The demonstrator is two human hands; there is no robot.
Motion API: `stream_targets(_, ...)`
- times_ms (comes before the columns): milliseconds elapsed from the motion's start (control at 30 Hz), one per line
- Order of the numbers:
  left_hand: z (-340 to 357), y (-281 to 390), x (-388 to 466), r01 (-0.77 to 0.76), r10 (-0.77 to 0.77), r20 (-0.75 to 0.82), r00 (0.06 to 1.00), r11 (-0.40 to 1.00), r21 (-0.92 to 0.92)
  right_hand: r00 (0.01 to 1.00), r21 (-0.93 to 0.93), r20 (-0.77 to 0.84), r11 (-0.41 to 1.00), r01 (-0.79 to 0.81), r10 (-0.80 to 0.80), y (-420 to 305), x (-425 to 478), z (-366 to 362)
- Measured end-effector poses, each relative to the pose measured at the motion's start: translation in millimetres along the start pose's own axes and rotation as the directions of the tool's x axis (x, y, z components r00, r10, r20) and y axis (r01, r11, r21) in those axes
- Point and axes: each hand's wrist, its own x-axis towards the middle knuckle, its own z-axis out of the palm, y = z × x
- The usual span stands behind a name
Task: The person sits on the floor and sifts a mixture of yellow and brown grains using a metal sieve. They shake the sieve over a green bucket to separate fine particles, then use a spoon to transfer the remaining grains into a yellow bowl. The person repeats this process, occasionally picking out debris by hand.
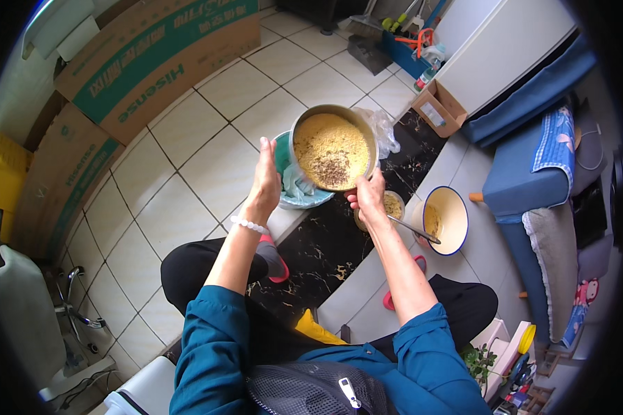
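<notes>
My right hand grips the near right rim of a round metal bowl, which holds yellow grain with a patch of dark bits at its near side. My left hand is upright at the bowl's left, its fingers together and holding nothing; a narrow gap shows between it and the bowl. Under the bowl stands a bin with a teal plastic liner. A smaller container of grain lies partly hidden behind my right wrist. Right of it, a cream enamel basin with a blue rim is tilted, with a metal spoon across its near side.
Large cardboard boxes line the far left. A small open carton, a plastic bottle and a dustpan are at the back right. A blue sofa stands at the right. Beyond the bowl lies a clear plastic bag.
</notes>
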Motion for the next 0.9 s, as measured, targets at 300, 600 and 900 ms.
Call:
stream_targets(300,-2,10,-6,-0.075,0.092,-0.071,0.993,0.974,0.216,0.896,-0.279,0.443,0.95,0.14,-0.002,-33,11,-28)
stream_targets(600,9,-22,-2,-0.072,0.059,-0.173,0.983,0.995,-0.065,0.999,-0.246,0.051,0.969,0.02,-0.008,-8,-17,-7)
stream_targets(900,3,-36,4,-0.06,0.091,-0.167,0.982,0.981,0.184,1.0,-0.204,-0.02,0.979,0.004,-0.008,-6,-13,2)
